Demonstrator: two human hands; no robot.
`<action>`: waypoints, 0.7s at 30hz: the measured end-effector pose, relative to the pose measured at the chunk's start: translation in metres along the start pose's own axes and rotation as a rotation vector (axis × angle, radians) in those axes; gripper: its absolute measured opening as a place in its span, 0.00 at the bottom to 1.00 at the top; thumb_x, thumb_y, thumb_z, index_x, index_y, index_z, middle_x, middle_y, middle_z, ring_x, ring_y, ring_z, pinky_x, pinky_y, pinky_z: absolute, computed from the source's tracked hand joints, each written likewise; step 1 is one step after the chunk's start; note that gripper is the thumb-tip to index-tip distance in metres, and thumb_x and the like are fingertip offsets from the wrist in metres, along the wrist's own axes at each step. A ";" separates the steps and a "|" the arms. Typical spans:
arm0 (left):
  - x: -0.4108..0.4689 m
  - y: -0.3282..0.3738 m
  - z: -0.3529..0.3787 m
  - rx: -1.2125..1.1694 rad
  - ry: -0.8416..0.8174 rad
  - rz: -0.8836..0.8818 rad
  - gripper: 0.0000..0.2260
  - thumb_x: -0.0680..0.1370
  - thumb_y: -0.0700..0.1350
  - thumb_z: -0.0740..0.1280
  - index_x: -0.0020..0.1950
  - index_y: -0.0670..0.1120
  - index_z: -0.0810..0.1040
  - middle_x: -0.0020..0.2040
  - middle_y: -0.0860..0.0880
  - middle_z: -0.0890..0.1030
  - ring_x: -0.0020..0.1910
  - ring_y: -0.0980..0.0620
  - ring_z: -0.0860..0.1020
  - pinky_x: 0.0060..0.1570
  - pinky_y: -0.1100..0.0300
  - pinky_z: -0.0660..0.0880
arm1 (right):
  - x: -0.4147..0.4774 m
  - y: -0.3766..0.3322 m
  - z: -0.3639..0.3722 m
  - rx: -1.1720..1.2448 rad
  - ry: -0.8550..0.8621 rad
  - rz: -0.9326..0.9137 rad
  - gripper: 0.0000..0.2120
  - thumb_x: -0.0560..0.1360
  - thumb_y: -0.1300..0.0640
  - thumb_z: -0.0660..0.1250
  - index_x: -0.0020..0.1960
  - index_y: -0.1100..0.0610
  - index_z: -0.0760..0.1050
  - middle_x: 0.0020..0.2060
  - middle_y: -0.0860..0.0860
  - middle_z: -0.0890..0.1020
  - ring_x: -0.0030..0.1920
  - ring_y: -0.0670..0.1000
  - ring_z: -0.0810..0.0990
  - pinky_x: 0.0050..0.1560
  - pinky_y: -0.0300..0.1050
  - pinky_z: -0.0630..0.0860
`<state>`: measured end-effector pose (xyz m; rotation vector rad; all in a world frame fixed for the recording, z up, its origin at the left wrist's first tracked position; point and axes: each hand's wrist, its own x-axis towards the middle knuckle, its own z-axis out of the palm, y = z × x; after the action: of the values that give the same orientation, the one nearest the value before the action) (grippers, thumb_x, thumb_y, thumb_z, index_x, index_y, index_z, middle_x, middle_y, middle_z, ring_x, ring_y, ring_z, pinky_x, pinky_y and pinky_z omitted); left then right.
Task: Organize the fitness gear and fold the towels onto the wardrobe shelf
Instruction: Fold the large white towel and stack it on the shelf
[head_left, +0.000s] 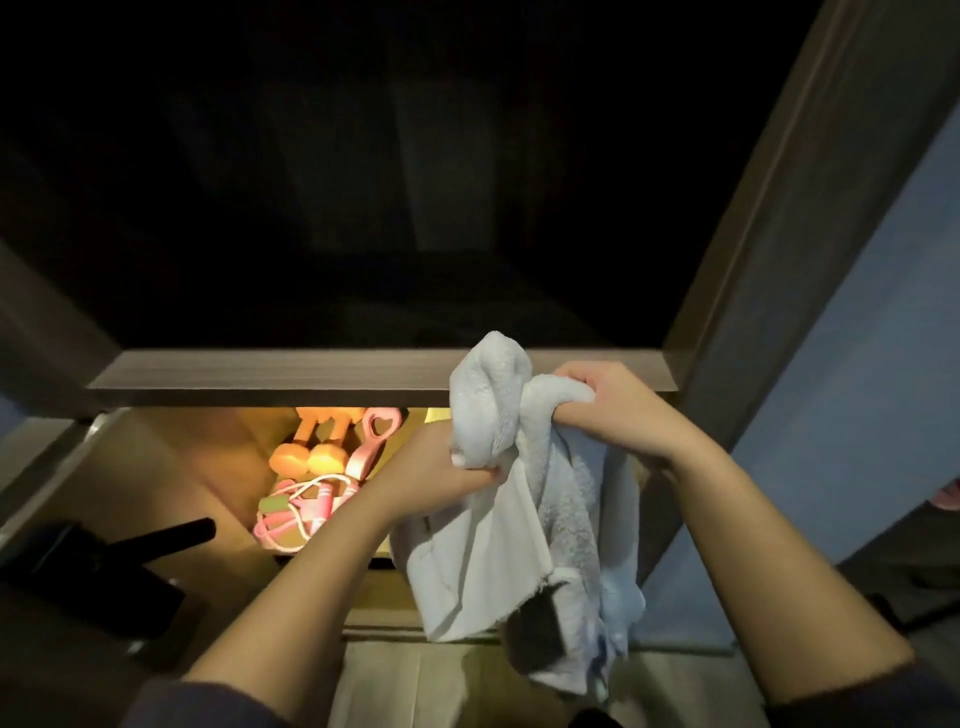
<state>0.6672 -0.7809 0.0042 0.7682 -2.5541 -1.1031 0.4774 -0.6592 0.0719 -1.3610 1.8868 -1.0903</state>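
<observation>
We cannot see into the wardrobe's upper compartment (415, 182): it is all dark. The shelf edge (311, 376) cuts off the tops of the orange dumbbells (311, 452), and the left forearm (322, 582) covers part of the pink gear (291, 514). The towel (483, 545) covers most of the left grip's (441, 467) fingers, and its lower end is blurred. The black object (104, 566) at lower left is too dark to name.

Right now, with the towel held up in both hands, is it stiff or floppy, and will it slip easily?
Probably floppy: the towel droops and bunches below the left hand and right hand. Likely light, since each hand grips only a bunched part. Its fuzzy surface suggests little slipping.
</observation>
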 end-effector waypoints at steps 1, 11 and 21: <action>-0.007 -0.010 -0.006 -0.001 0.002 0.001 0.04 0.74 0.52 0.70 0.44 0.53 0.80 0.41 0.57 0.81 0.42 0.60 0.80 0.43 0.59 0.81 | 0.000 -0.004 0.014 0.004 0.002 0.014 0.06 0.70 0.62 0.70 0.47 0.56 0.81 0.40 0.49 0.82 0.39 0.44 0.77 0.37 0.36 0.73; -0.059 -0.094 0.029 -0.079 0.137 -0.005 0.07 0.72 0.54 0.71 0.45 0.66 0.78 0.42 0.68 0.80 0.44 0.68 0.78 0.42 0.65 0.78 | -0.012 0.030 0.108 -0.068 0.034 -0.001 0.06 0.73 0.61 0.69 0.49 0.62 0.80 0.46 0.60 0.81 0.44 0.58 0.79 0.43 0.51 0.75; -0.146 -0.169 0.111 0.032 0.397 0.071 0.10 0.69 0.53 0.72 0.47 0.51 0.80 0.41 0.53 0.83 0.42 0.60 0.79 0.41 0.56 0.76 | -0.098 0.126 0.194 0.031 0.157 -0.148 0.03 0.75 0.58 0.69 0.48 0.53 0.80 0.42 0.47 0.81 0.44 0.44 0.80 0.43 0.40 0.79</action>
<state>0.8033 -0.7290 -0.1985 0.8050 -2.2482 -0.7956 0.6053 -0.6027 -0.1372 -1.4542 1.8939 -1.3284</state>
